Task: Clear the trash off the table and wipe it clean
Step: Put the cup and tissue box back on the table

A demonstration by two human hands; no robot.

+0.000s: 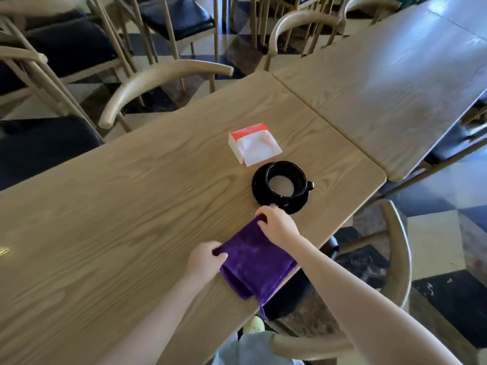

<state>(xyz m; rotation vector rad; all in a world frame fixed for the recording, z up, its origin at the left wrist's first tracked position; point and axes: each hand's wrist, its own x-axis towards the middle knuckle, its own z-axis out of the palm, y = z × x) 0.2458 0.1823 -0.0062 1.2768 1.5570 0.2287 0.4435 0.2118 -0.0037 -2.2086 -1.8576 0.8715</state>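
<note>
1. Head view: left hand [207, 260] and right hand [276, 223] pinch a folded purple cloth [257, 264] at 5 o'clock on the table [131, 206]
2. Wiping looks not yet done; tissue box [253, 143] and cup [286, 181] sit at 2 o'clock

a wooden table [137, 196] bears a folded purple cloth [257, 264], a black saucer [257, 192] and a red-and-white tissue box [253, 144].

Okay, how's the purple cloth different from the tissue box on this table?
The purple cloth lies flat and folded at the near edge, one corner hanging over; the tissue box stands farther in, past the black cup. The cloth is dark and soft; the box is stiff, red and white. The left hand and right hand grip the cloth; the box is untouched. Both rest on the table.
</note>
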